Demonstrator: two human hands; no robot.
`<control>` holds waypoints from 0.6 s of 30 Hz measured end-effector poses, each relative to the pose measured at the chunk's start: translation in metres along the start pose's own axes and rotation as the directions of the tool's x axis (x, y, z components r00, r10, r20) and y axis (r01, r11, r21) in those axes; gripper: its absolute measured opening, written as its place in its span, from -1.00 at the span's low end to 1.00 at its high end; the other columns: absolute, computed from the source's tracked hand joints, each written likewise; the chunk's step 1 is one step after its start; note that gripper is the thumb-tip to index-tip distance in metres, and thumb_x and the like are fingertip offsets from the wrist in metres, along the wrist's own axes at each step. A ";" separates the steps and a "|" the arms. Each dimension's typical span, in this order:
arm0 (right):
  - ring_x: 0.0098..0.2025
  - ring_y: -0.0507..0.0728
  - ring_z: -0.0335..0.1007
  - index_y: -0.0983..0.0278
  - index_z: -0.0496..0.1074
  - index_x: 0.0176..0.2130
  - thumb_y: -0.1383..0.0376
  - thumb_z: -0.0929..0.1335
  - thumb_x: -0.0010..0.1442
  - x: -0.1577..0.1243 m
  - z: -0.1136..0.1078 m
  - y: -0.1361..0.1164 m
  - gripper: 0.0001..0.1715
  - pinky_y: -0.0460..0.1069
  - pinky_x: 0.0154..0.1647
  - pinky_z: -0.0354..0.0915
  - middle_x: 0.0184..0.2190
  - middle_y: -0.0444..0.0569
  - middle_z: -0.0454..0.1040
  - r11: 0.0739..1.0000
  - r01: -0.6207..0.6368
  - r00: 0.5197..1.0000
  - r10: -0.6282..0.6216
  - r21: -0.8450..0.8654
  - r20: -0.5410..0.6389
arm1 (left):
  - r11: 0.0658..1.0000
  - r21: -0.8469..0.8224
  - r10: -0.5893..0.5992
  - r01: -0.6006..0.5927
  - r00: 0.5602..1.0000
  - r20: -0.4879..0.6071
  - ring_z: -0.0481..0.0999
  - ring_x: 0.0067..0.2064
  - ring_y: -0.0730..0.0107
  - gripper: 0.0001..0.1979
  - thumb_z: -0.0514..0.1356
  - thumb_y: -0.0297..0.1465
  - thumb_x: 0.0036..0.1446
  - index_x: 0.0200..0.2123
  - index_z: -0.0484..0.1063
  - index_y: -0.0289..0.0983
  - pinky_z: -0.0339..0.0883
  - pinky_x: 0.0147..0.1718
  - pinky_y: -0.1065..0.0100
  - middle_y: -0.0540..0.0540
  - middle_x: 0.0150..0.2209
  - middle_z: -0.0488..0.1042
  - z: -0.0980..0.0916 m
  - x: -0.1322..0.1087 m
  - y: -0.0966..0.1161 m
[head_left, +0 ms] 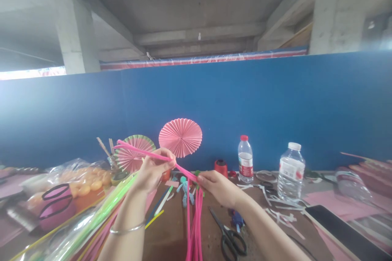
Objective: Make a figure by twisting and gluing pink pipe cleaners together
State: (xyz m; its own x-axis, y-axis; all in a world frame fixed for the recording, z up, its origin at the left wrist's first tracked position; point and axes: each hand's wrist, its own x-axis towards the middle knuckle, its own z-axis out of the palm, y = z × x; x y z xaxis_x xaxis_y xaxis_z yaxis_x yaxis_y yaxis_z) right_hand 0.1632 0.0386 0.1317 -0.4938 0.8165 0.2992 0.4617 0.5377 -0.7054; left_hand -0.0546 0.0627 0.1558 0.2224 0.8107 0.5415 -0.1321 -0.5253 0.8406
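Far left, 9 o'clock of frame: clear bag [82, 181] of orange-yellow pieces, with black-and-pink loops [56, 202] in front of it. A sleeve of green stems [104, 212] runs from 7 o'clock up toward the left hand.

Left hand [153, 173]: closed, thumb and fingers pinched on a single pink stem [143, 152], bangle [127, 229] on the wrist. The stem's free end sticks out at 10 o'clock of that hand, across the green-rimmed fan [133, 155]. The other end slopes to 4 o'clock, into the right hand. So the stem is off the table [174, 230], spanned between both hands.

Pink fan [180, 137] is at 12 o'clock of the gap between the hands. Blue fuzzy figure [185, 189] lies under the span.

Right hand [219, 187]: fingertips closed on the stem's low end, at the top of a pink bundle [194, 232] that runs to 6 o'clock. Can't tell if it grips the bundle too.

My read on doing this well:
- Keep the span taut.
- Work with the pinches close together.
- Hold the single stem clear of the bundle so the fuzz doesn't snag.
- Watch the wire tip at the free end.

Scissors [228, 234] at 5 o'clock of the right hand, near. Red spool [221, 167] at 12 o'clock of it. Then small bottle [245, 159], larger bottle [290, 171], paper strips [277, 212]. Dark phone [343, 228] at 4 o'clock of frame.
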 end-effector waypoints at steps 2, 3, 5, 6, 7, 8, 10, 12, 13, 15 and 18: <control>-0.56 -0.02 -0.07 0.25 0.11 -0.55 0.10 0.08 0.26 0.001 0.002 -0.001 -0.57 -0.12 -0.56 -0.10 -0.62 -0.24 0.03 0.998 -0.002 0.997 -0.003 -0.063 -0.078 | 1.000 -0.020 0.002 -0.003 0.999 -0.040 0.43 -0.48 0.46 -0.89 0.29 -0.48 -0.08 -0.43 0.41 -0.30 0.30 -0.52 0.44 -0.01 -0.49 0.44 0.001 0.000 0.000; -0.56 -0.02 -0.07 0.24 0.11 -0.55 0.10 0.09 0.26 0.001 0.003 -0.001 -0.57 -0.11 -0.55 -0.11 -0.62 -0.24 0.04 0.995 -0.006 0.994 -0.005 -0.095 -0.109 | 1.000 -0.026 0.000 -0.002 0.999 -0.054 0.43 -0.48 0.46 -0.89 0.30 -0.49 -0.09 -0.42 0.42 -0.30 0.31 -0.53 0.43 -0.02 -0.48 0.45 0.001 0.001 0.000; -0.56 -0.01 -0.06 0.24 0.11 -0.55 0.11 0.10 0.26 0.001 0.005 -0.001 -0.59 -0.10 -0.54 -0.14 -0.63 -0.23 0.07 0.988 -0.013 0.988 -0.011 -0.151 -0.152 | 1.000 -0.031 -0.001 -0.001 0.997 -0.074 0.44 -0.49 0.45 -0.88 0.31 -0.50 -0.10 -0.43 0.43 -0.30 0.31 -0.53 0.43 -0.02 -0.50 0.47 0.002 0.001 0.001; -0.57 -0.01 -0.06 0.24 0.11 -0.55 0.12 0.10 0.25 0.001 0.006 0.000 -0.59 -0.09 -0.54 -0.15 -0.64 -0.23 0.07 0.985 -0.014 0.986 -0.015 -0.174 -0.165 | 0.999 -0.032 0.000 -0.002 0.997 -0.080 0.44 -0.50 0.45 -0.88 0.31 -0.50 -0.12 -0.45 0.43 -0.31 0.31 -0.53 0.43 -0.01 -0.52 0.47 0.002 0.001 0.001; -0.57 -0.01 -0.07 0.24 0.11 -0.56 0.14 0.11 0.25 0.001 0.007 0.000 -0.60 -0.09 -0.54 -0.16 -0.64 -0.23 0.08 0.981 -0.014 0.985 -0.020 -0.193 -0.173 | 0.999 -0.033 0.001 -0.004 0.996 -0.084 0.44 -0.51 0.45 -0.88 0.32 -0.51 -0.14 -0.46 0.44 -0.31 0.31 -0.52 0.42 -0.01 -0.53 0.47 0.002 0.001 0.002; -0.57 -0.01 -0.07 0.24 0.11 -0.56 0.15 0.11 0.25 0.001 0.007 0.001 -0.59 -0.09 -0.54 -0.17 -0.64 -0.22 0.08 0.978 -0.012 0.984 -0.026 -0.207 -0.176 | 0.999 -0.032 0.003 -0.005 0.996 -0.087 0.44 -0.51 0.45 -0.88 0.33 -0.51 -0.15 -0.47 0.44 -0.31 0.32 -0.51 0.42 -0.01 -0.55 0.48 0.002 0.001 0.002; -0.57 -0.01 -0.08 0.24 0.10 -0.58 0.15 0.11 0.25 0.001 0.007 0.002 -0.59 -0.09 -0.55 -0.18 -0.65 -0.23 0.08 0.974 -0.001 0.985 -0.039 -0.225 -0.170 | 1.000 -0.029 0.006 -0.009 0.996 -0.091 0.44 -0.51 0.45 -0.88 0.34 -0.52 -0.17 -0.48 0.45 -0.31 0.32 -0.50 0.42 0.00 -0.56 0.48 0.002 0.002 0.001; -0.57 -0.01 -0.08 0.25 0.11 -0.58 0.16 0.12 0.25 0.001 0.006 0.003 -0.58 -0.10 -0.56 -0.18 -0.65 -0.24 0.07 0.972 0.012 0.986 -0.050 -0.233 -0.161 | 1.000 -0.023 0.012 -0.015 0.995 -0.099 0.45 -0.49 0.44 -0.88 0.34 -0.53 -0.17 -0.49 0.46 -0.31 0.32 -0.47 0.41 -0.01 -0.54 0.49 0.001 0.002 0.001; -0.57 -0.01 -0.08 0.25 0.12 -0.57 0.16 0.12 0.25 0.001 0.005 0.003 -0.59 -0.10 -0.56 -0.18 -0.65 -0.24 0.07 0.972 0.016 0.986 -0.054 -0.235 -0.158 | 1.000 -0.019 0.016 -0.018 0.994 -0.105 0.46 -0.47 0.43 -0.88 0.34 -0.53 -0.18 -0.49 0.47 -0.31 0.33 -0.46 0.41 -0.02 -0.53 0.50 0.001 0.002 0.000; -0.57 -0.02 -0.08 0.25 0.15 -0.56 0.18 0.12 0.25 0.001 0.004 0.004 -0.60 -0.10 -0.56 -0.18 -0.64 -0.24 0.08 0.971 0.018 0.986 -0.057 -0.238 -0.158 | 1.000 -0.010 0.021 -0.022 0.993 -0.117 0.47 -0.45 0.41 -0.87 0.34 -0.53 -0.18 -0.48 0.47 -0.31 0.33 -0.45 0.39 -0.03 -0.51 0.51 0.001 0.002 -0.001; -0.57 -0.02 -0.07 0.26 0.20 -0.55 0.19 0.12 0.25 0.002 0.003 0.007 -0.60 -0.10 -0.57 -0.17 -0.64 -0.24 0.10 0.972 0.017 0.986 -0.055 -0.235 -0.156 | 1.000 0.003 0.019 -0.019 0.992 -0.125 0.47 -0.46 0.37 -0.87 0.35 -0.53 -0.20 -0.49 0.47 -0.32 0.33 -0.46 0.37 -0.04 -0.52 0.51 0.001 0.002 -0.001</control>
State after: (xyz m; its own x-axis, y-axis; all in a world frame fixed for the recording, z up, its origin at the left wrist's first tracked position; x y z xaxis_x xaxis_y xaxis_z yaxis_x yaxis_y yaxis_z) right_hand 0.1628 0.0430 0.1255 -0.3972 0.8087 0.4339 0.6136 0.5856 -0.5297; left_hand -0.0526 0.0649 0.1560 0.0974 0.8265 0.5545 -0.1332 -0.5413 0.8302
